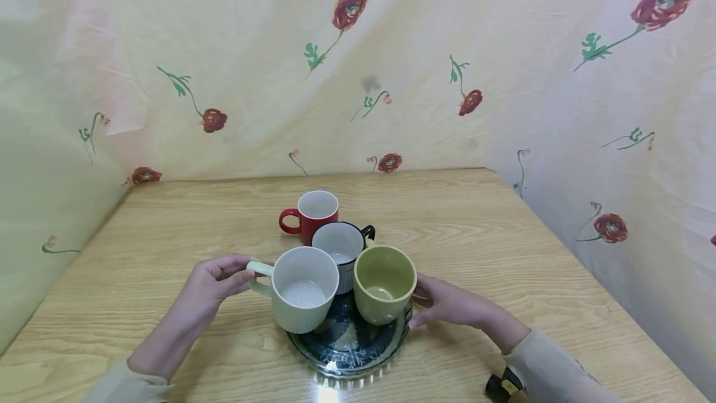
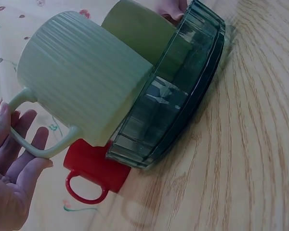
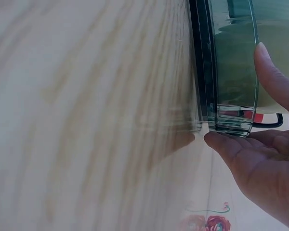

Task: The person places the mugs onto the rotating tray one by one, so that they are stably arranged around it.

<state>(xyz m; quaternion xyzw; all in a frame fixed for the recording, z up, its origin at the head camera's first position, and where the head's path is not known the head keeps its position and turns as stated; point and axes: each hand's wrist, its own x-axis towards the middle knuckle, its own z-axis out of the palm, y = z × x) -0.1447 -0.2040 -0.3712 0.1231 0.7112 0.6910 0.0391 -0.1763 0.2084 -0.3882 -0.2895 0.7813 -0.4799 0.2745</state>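
My left hand (image 1: pixel 224 278) holds the handle of a pale green ribbed mug (image 2: pixel 82 72) between thumb and fingers. The mug's base is at the left rim of a round dark glass tray (image 1: pixel 349 353); whether it rests there I cannot tell. An olive green mug (image 1: pixel 385 285) stands upright on the tray's right side. Beside that mug, my right hand (image 1: pixel 447 303) touches the tray's outer wall, thumb near the rim and fingers extended, partly hidden. A white mug with black rim and handle (image 1: pixel 338 241) stands behind these two mugs, its base hidden.
A red mug (image 1: pixel 319 222) stands on the wooden table (image 1: pixel 184 229) behind the other mugs, its handle to the left. Flower-patterned cloth (image 1: pixel 252 79) hangs along the table's back and sides. A dark strap (image 1: pixel 503 384) sits at the right wrist.
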